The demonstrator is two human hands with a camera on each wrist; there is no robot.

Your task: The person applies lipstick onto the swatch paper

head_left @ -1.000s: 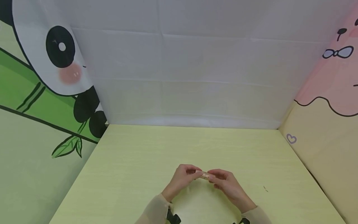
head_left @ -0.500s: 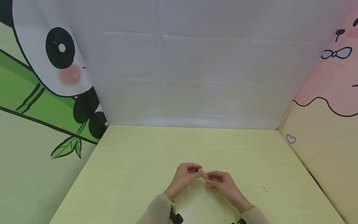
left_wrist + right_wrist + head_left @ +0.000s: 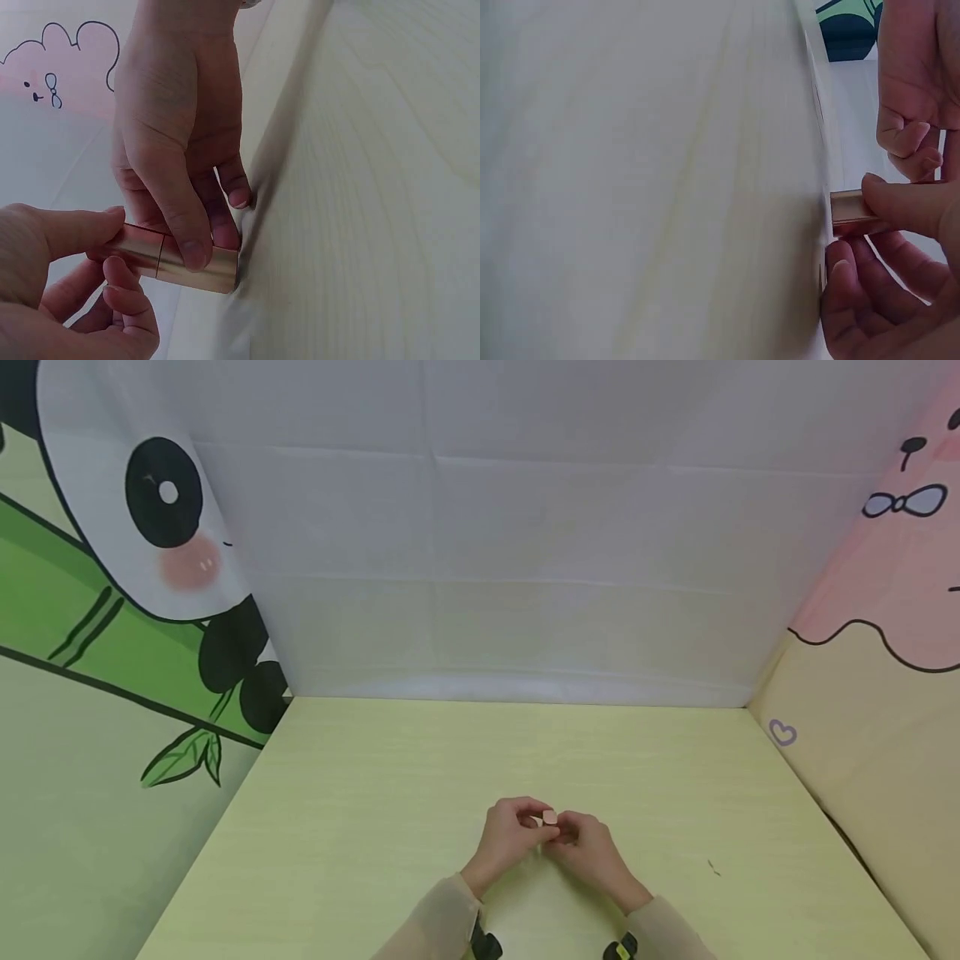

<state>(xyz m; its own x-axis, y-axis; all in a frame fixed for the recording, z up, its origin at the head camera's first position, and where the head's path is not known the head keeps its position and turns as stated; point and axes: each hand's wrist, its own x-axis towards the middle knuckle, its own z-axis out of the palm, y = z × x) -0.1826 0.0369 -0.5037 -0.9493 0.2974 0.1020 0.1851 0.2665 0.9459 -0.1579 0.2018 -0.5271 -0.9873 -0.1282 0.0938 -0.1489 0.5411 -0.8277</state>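
A rose-gold lipstick tube (image 3: pixel 199 271) is held between both hands above the table. A thin dark seam runs around its middle in the left wrist view, where its two halves meet. My left hand (image 3: pixel 506 842) pinches one end between thumb and fingers. My right hand (image 3: pixel 592 858) pinches the opposite end, thumb on the near side, as the left wrist view shows. From the head only one pale, squarish end of the lipstick tube (image 3: pixel 550 817) is visible; fingers hide the rest. In the right wrist view part of the lipstick tube (image 3: pixel 847 207) sticks out past the thumb.
The pale wooden tabletop (image 3: pixel 375 777) spreads under the hands. A small thin dark mark (image 3: pixel 713 867) lies to the right. A white sheet (image 3: pixel 480 568) stands behind, with a panda-printed panel (image 3: pixel 165 577) at left and a pink bear panel (image 3: pixel 877 577) at right.
The lipstick tube has swung from lying crosswise to pointing one end up toward the head camera. My hands have drawn closer together, the right moving left and turning.
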